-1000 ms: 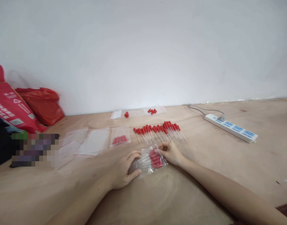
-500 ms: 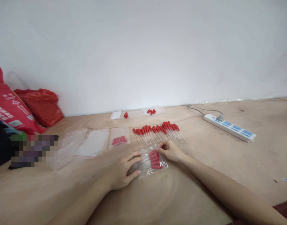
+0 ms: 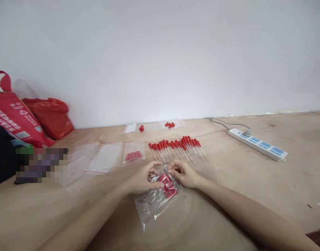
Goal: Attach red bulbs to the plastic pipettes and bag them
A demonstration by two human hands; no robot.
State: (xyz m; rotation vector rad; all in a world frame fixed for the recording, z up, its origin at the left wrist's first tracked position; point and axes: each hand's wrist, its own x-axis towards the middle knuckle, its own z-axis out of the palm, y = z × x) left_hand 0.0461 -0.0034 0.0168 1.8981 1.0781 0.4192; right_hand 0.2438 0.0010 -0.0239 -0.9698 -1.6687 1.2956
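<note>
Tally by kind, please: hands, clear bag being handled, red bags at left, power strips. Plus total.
Hands: 2 (left hand, right hand)
Clear bag: 1
Red bags: 2 (tote, plastic bag)
Power strip: 1
Total: 6

Your indoor workspace, wooden table before you, white wall far, power strip right, shopping bag left

A plain, pale wall fills the upper half of the frame, faintly grey toward the top corners and brighter around the centre, with a tiny dark speck near the top edge. Below it spreads a light brown wooden tabletop, its back edge meeting the wall, its grain softly visible and marked by small dark blemishes at the right. The light is soft and diffuse. A dark red patch, too cropped to identify, shows at the lower right corner.
</note>
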